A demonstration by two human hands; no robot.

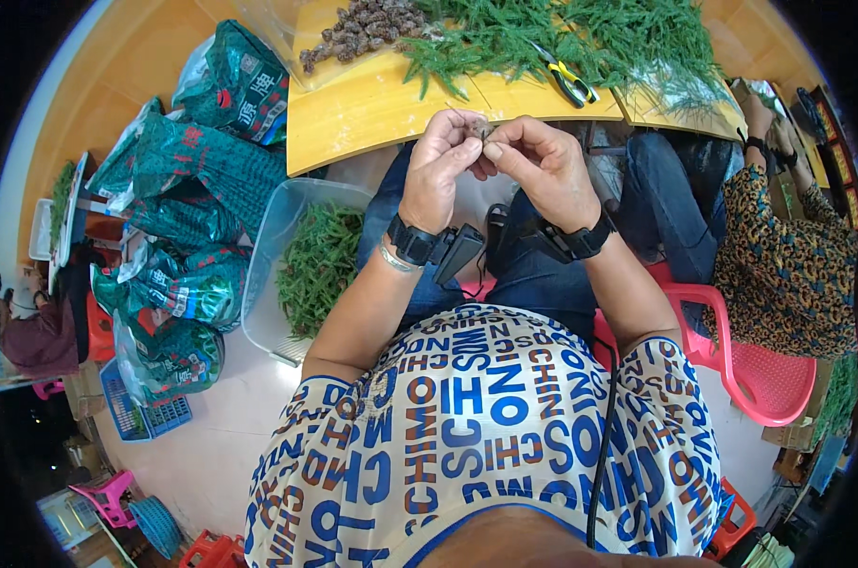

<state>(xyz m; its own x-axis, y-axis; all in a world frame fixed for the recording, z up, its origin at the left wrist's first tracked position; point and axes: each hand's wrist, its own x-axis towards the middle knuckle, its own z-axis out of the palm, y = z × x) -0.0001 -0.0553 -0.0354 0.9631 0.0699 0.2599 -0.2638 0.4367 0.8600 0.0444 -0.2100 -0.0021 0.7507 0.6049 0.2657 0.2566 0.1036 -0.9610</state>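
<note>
Holds a small brown cone-like piece (483, 131) between the fingertips of the left hand (436, 163) and the right hand (552, 172), with thumbs and forefingers pinched together on it, just on the near side of the edge of a yellow tabletop (353, 115). Shows, beyond the fingers and leftward, a heap of brown cones (370, 30); straight beyond and rightward on the same surface, spread green sprigs (637, 38), with yellow-and-black pliers (569, 83) lying at their near edge. Opens, left of and below the fingers, onto a clear plastic tub (262, 256) of more greenery (320, 265), then plump green bags (216, 170) farther left and a blue basket (154, 417) on the pale floor (244, 417). Includes, right of the fingers, a person (779, 265) in a patterned top and, lower down, a pink chair (775, 388).
</note>
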